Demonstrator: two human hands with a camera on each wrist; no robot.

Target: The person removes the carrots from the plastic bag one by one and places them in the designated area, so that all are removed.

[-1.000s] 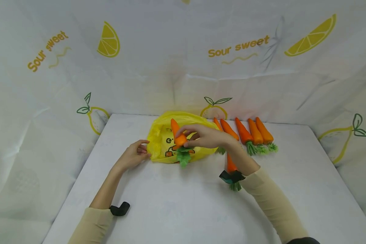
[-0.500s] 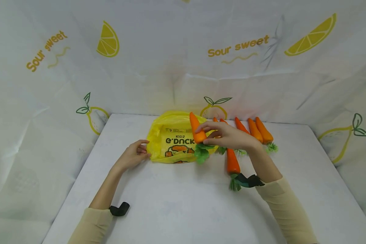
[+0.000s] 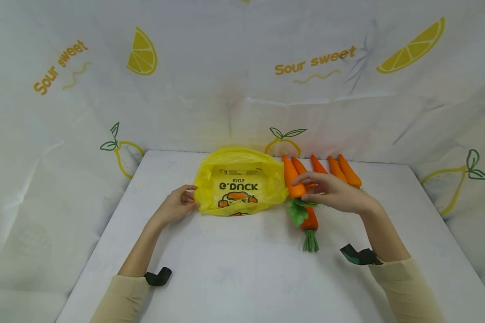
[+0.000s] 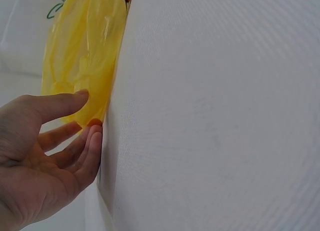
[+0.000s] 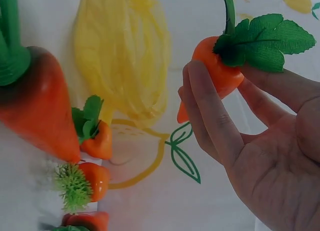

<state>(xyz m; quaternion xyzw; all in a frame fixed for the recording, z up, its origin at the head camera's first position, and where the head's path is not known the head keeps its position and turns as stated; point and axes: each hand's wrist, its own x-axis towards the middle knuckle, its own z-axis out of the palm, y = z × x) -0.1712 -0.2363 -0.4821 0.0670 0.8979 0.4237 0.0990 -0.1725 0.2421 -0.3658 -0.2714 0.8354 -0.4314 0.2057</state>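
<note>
My left hand (image 3: 178,206) is at the left rim of a yellow plastic bag (image 3: 204,190) and holds it; in the left wrist view the thumb lies over the film and some fingertips show behind it. The bag lies mouth open, with printed lettering inside. My right hand (image 3: 333,192) pinches an orange toy carrot (image 3: 296,190) near its leafy end. In the right wrist view, the carrot (image 5: 215,66) has green leaves up and its tip down, gripped between thumb and fingers. It is raised over another carrot (image 3: 309,220) on the table, partly hidden behind it.
Several carrots lie in a row along the back of the white table (image 3: 242,269), right of the bag, among them an orange carrot (image 3: 349,172) at the far right. A white cloth (image 3: 226,67) printed with lemons hangs behind.
My right hand has moved from over the bag to the right, carrying the carrot to the other carrots. The bag's printed inside is now uncovered. My left hand has stayed at the rim.
</note>
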